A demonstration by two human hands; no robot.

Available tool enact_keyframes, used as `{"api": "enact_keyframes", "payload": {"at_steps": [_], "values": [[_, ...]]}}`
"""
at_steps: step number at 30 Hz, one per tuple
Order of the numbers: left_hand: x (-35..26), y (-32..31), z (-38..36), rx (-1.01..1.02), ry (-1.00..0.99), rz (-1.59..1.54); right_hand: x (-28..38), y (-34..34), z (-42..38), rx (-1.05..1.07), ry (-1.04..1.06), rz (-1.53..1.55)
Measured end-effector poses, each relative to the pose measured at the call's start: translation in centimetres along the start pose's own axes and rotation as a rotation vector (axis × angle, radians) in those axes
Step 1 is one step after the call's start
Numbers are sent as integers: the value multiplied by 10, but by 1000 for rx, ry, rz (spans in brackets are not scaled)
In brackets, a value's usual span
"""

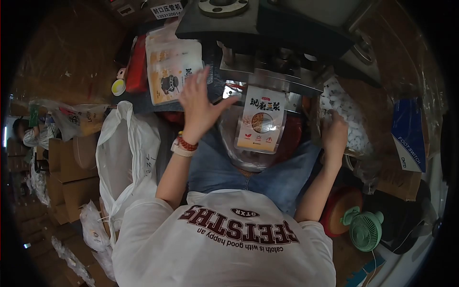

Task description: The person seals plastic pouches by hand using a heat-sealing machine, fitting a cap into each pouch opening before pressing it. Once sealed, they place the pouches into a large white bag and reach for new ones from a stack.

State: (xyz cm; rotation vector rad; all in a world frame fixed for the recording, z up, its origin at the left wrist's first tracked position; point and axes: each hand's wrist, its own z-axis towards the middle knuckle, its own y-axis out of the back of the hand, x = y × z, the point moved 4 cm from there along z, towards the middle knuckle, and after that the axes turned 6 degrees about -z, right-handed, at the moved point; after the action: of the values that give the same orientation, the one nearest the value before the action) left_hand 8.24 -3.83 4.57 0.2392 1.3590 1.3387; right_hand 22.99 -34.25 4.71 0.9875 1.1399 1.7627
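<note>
My left hand [197,103] is open, fingers spread, just in front of a stack of printed pouches [165,71] on the dark surface at the left. A single printed pouch [262,119], with Chinese lettering and a round picture of beans, lies under the front of a metal press [282,71]. My left thumb points towards this pouch without holding it. My right hand [336,131] is at the near-left edge of a heap of small white plastic pieces [351,112]. Its fingers are curled together; whatever is between them is hidden.
A red object [137,64] and a small yellow cup [118,87] are left of the stack. A large white sack [126,158] stands at my left. A blue foot switch box [409,136] and a green fan [366,230] are on the right.
</note>
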Motion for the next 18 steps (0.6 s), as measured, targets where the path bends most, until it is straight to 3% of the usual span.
{"api": "enact_keyframes", "payload": {"at_steps": [1, 3, 5, 6, 8, 10, 12, 13, 15, 17, 18], "values": [[5, 16, -3, -187, -93, 417, 1, 1, 0, 2, -1, 1], [57, 14, -19, -130, -88, 425, 1, -3, 2, 98, -66, -98], [74, 13, -34, 38, -280, 331, 1, -1, 9, 19, -35, -83], [76, 19, -38, 39, -285, 327, 1, 1, 11, -50, -2, -72], [82, 30, -50, 75, -120, -92, 2, 4, 14, -158, 24, 14], [52, 43, -52, -24, -86, -173, 7, 13, 11, -274, 51, 107], [37, 44, -56, -6, -76, -426, 15, 29, 3, -331, -12, 510], [24, 44, -59, -41, -158, -427, 26, 39, -6, -334, -15, 505], [3, 44, -64, -69, -259, -406, 57, 46, -29, 35, -68, 1241], [-17, 45, -68, -99, -368, -391, 99, 66, -47, 108, 263, 1043], [-27, 47, -71, -118, -428, -270, 112, 63, -54, 46, 364, 912]]}}
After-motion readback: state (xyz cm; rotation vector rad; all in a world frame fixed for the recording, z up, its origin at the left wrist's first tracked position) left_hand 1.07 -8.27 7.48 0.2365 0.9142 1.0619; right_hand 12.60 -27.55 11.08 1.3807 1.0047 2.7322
